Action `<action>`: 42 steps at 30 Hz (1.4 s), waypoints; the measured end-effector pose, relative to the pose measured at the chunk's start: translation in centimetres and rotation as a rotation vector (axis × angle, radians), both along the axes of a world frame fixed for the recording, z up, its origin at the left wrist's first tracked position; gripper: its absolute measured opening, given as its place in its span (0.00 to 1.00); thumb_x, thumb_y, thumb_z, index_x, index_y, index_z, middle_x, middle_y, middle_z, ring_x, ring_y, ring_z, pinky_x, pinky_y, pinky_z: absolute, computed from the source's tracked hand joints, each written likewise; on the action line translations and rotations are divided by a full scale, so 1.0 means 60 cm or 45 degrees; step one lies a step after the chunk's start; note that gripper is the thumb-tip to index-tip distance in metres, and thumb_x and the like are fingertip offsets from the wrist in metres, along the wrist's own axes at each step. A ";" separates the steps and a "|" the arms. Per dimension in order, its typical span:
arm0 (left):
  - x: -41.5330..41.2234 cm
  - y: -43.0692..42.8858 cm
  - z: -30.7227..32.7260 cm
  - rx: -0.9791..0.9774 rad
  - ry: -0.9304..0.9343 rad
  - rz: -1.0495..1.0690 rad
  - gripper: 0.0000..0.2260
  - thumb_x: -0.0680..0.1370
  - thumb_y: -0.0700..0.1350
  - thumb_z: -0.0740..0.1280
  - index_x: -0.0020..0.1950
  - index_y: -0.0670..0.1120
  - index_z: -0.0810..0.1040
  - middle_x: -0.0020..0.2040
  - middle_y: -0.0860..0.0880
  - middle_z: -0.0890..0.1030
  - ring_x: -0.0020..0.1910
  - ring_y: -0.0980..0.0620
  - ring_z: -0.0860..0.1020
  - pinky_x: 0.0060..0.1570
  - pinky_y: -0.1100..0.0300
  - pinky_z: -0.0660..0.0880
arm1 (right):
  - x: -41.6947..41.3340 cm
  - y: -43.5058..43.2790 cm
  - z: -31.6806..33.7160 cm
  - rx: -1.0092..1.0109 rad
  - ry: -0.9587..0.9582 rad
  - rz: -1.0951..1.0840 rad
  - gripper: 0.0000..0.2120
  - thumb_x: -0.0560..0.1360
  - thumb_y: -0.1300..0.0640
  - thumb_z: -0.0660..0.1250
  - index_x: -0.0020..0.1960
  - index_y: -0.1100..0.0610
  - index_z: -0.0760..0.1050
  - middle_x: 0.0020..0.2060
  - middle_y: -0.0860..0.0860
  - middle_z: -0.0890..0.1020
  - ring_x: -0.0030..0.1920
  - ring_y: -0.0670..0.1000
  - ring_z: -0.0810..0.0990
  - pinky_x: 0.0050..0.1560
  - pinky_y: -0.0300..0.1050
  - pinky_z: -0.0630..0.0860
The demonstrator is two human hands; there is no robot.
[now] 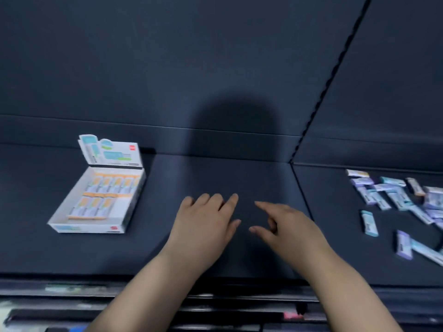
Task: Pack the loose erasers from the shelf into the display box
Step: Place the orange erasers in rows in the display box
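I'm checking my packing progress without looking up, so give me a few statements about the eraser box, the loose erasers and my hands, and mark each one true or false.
1. The display box sits to the left of both hands. True.
2. The left hand holds an eraser. False: it holds nothing, and its fingers are relaxed over the shelf.
3. The loose erasers lie to the right of the right hand. True.
4. The display box is completely full. False: the front row has a bare gap at its right end.
5. The box's lid flap is folded shut. False: it stands up at the back of the box.
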State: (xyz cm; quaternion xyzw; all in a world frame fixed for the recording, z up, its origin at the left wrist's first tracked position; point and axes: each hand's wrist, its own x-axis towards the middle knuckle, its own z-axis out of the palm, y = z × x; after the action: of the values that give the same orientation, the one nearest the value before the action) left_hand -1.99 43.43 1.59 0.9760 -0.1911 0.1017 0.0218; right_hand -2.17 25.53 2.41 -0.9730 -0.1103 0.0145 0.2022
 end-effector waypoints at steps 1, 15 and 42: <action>-0.007 -0.020 0.000 0.019 -0.008 0.021 0.25 0.79 0.58 0.49 0.75 0.50 0.59 0.57 0.51 0.76 0.55 0.48 0.74 0.52 0.53 0.67 | -0.003 -0.019 0.000 -0.013 0.010 0.012 0.28 0.75 0.40 0.60 0.73 0.43 0.58 0.36 0.37 0.62 0.45 0.41 0.66 0.45 0.35 0.63; -0.030 -0.130 0.015 0.045 0.144 -0.085 0.27 0.79 0.59 0.44 0.76 0.51 0.52 0.61 0.51 0.72 0.59 0.48 0.71 0.56 0.52 0.65 | -0.057 -0.127 0.002 -0.013 -0.029 -0.216 0.29 0.75 0.37 0.58 0.73 0.43 0.57 0.59 0.46 0.74 0.60 0.46 0.71 0.53 0.38 0.69; -0.076 -0.600 -0.040 -0.167 -0.035 -0.074 0.25 0.75 0.58 0.51 0.63 0.49 0.77 0.44 0.51 0.79 0.41 0.49 0.79 0.37 0.54 0.72 | -0.125 -0.609 0.005 -0.088 0.003 -0.329 0.28 0.76 0.38 0.58 0.73 0.43 0.58 0.61 0.45 0.72 0.61 0.45 0.70 0.54 0.38 0.69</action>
State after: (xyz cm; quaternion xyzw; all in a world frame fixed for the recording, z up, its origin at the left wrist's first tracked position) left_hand -6.56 7.44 -0.81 0.9651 -0.2125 0.1267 0.0862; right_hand -9.69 -11.03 2.71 -0.9855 0.0169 -0.0066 0.1687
